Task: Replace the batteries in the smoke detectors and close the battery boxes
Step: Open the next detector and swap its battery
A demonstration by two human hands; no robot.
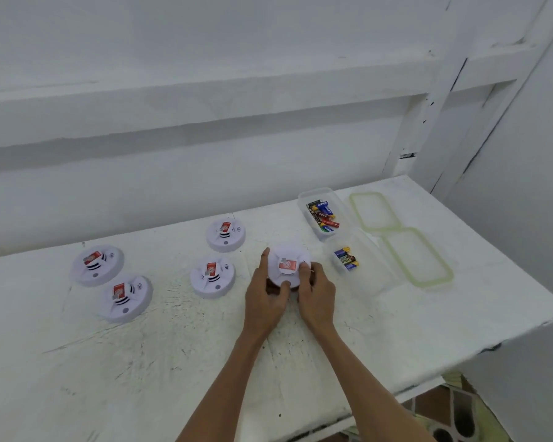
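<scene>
**White table, one smoke detector gripped in both hands**

A scuffed white table (396,330) stands against a white wall (205,43). At its centre, the left hand (265,298) and right hand (316,295) both curl round the rim of a smoke detector (286,263), its face up and apparently tilted. Four other detectors (213,279) lie towards nine o'clock. Open battery boxes sit at one o'clock (301,196) and three o'clock (330,250). A hard twist could make the casing slip. With two similar boxes side by side, spent and fresh cells could easily get mixed.
</scene>
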